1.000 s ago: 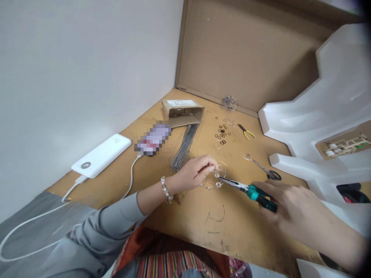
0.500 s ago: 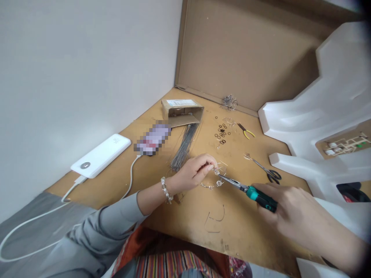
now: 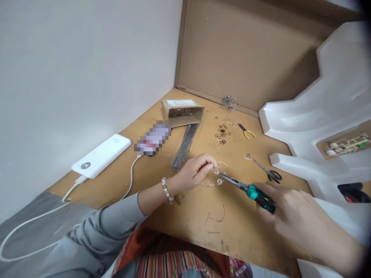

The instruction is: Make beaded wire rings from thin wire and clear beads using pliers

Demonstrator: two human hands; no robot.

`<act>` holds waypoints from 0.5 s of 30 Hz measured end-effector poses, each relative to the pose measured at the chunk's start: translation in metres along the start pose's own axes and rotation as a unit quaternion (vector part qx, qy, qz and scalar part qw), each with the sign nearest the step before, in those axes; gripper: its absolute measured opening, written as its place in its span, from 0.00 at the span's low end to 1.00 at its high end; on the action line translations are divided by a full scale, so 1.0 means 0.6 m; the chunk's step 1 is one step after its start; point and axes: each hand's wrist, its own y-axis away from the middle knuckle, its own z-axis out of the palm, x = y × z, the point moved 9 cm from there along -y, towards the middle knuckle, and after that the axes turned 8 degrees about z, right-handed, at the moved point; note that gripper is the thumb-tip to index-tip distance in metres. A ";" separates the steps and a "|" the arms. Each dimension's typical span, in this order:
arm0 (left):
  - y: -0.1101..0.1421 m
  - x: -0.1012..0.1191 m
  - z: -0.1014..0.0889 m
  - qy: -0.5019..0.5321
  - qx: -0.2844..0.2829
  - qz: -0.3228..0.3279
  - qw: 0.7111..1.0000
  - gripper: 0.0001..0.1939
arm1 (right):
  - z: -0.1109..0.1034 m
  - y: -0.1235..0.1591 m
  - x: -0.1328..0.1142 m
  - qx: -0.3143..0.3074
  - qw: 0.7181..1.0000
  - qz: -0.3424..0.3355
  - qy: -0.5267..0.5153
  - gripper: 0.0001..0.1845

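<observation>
Pinched between the fingertips of my left hand (image 3: pixel 198 170) is a loop of wire with clear beads (image 3: pixel 219 181); it hangs just above the tabletop. My right hand (image 3: pixel 285 206) is wrapped round the green and black handles of long-nose pliers (image 3: pixel 246 188). The tips of the pliers meet the wire beside a bead, close to my left fingertips. Whether the jaws are fully closed on the wire is too small to tell. A few cut wire pieces (image 3: pixel 214 216) lie on the table nearer to me.
Behind my left hand lie a bundle of straight wires (image 3: pixel 184 150) and a small cardboard box (image 3: pixel 185 117). Black rings (image 3: pixel 222 133), yellow-handled pliers (image 3: pixel 247 132) and scissors (image 3: pixel 269 173) are farther right. A phone (image 3: pixel 153 139) and a white power bank (image 3: pixel 101 156) with a cable sit left.
The beaded loop has turned slightly and the pliers have shifted a very little. Both hands keep nearly the same place and grip.
</observation>
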 end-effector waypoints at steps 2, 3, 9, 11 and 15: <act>0.000 0.000 0.000 0.000 -0.001 0.001 1.000 0.09 | 0.000 0.000 0.001 0.008 1.000 -0.005 0.004 0.14; 0.000 0.000 0.000 -0.001 -0.001 0.001 1.000 0.08 | 0.000 0.000 0.001 0.013 1.000 -0.008 0.008 0.14; -0.001 0.002 -0.001 -0.005 -0.001 0.001 1.000 0.09 | -0.008 0.004 -0.004 0.059 0.998 -0.027 0.024 0.14; -0.001 0.003 -0.001 -0.004 0.000 0.004 1.000 0.09 | -0.011 0.005 -0.007 0.076 0.996 -0.035 0.030 0.14; 0.000 0.003 0.000 0.003 0.005 0.007 1.000 0.08 | -0.014 0.004 -0.010 0.081 0.995 -0.037 0.035 0.14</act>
